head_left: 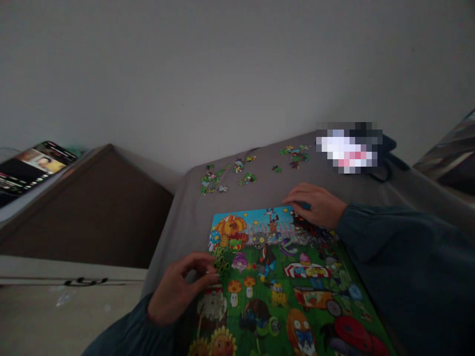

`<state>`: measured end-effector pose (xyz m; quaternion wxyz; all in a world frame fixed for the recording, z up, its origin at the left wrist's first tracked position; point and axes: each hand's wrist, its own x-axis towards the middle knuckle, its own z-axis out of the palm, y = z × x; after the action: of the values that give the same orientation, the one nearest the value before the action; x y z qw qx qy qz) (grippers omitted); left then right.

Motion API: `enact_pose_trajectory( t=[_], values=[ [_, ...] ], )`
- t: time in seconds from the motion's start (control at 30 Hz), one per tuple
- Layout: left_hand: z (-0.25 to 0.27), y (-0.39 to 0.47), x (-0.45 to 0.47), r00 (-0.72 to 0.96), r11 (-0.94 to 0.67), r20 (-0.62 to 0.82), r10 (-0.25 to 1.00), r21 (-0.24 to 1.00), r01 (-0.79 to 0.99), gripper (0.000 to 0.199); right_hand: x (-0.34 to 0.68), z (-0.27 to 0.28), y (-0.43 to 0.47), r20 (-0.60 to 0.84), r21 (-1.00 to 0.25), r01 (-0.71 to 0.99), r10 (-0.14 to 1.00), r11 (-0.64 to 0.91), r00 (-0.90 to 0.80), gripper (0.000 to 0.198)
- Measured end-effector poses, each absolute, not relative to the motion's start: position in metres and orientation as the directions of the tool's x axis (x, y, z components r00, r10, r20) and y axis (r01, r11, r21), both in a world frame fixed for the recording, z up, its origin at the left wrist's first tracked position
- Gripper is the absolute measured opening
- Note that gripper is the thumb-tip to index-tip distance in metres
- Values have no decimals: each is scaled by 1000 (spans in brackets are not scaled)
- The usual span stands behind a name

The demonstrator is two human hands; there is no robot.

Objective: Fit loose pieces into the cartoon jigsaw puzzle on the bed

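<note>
In front of me lies a colourful cartoon jigsaw puzzle picture (272,282), with zombies, sunflowers, mushrooms and a pumpkin on it. Its lower part runs out of view. My left hand (181,284) is at the picture's left edge, with curled fingers and the thumb closed in on that edge. At the top edge, toward the right corner, my right hand (315,203) has its fingers bent together over the border and covers part of the print. Beyond the picture, loose and joined jigsaw pieces (248,179) lie on the grey cloth.
A grey cloth (181,212) covers the surface up to the wall. More pieces (295,153) lie at the back, near a blurred-out item (349,151) and a dark strap (386,170). On the left, a lit screen (35,170) rests on a brown cabinet (92,202).
</note>
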<state>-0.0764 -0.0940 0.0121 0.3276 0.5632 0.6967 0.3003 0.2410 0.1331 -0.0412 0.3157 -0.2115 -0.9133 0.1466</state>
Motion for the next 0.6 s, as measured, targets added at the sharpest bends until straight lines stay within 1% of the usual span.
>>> enact_pose_trajectory(
  t=[0.1,0.2,0.27,0.37,0.6],
  values=[
    [12,-106,-71,-176,283,-222,959,713,641,23,241,-40,131,490,-423,305,498,854,-716,29],
    [10,-108,-74,-226,307,-208,952,648,697,24,242,-37,129,483,-421,316,505,851,-716,30],
    [7,-108,-78,-252,320,-199,947,628,709,26,242,-35,129,480,-410,319,499,855,-722,30],
    [5,-110,-86,-264,353,-235,936,623,698,28,243,-34,130,453,-406,327,499,853,-739,29],
    [18,-113,-103,-207,386,-334,920,672,632,29,244,-36,131,421,-414,327,497,850,-759,28]
  ],
)
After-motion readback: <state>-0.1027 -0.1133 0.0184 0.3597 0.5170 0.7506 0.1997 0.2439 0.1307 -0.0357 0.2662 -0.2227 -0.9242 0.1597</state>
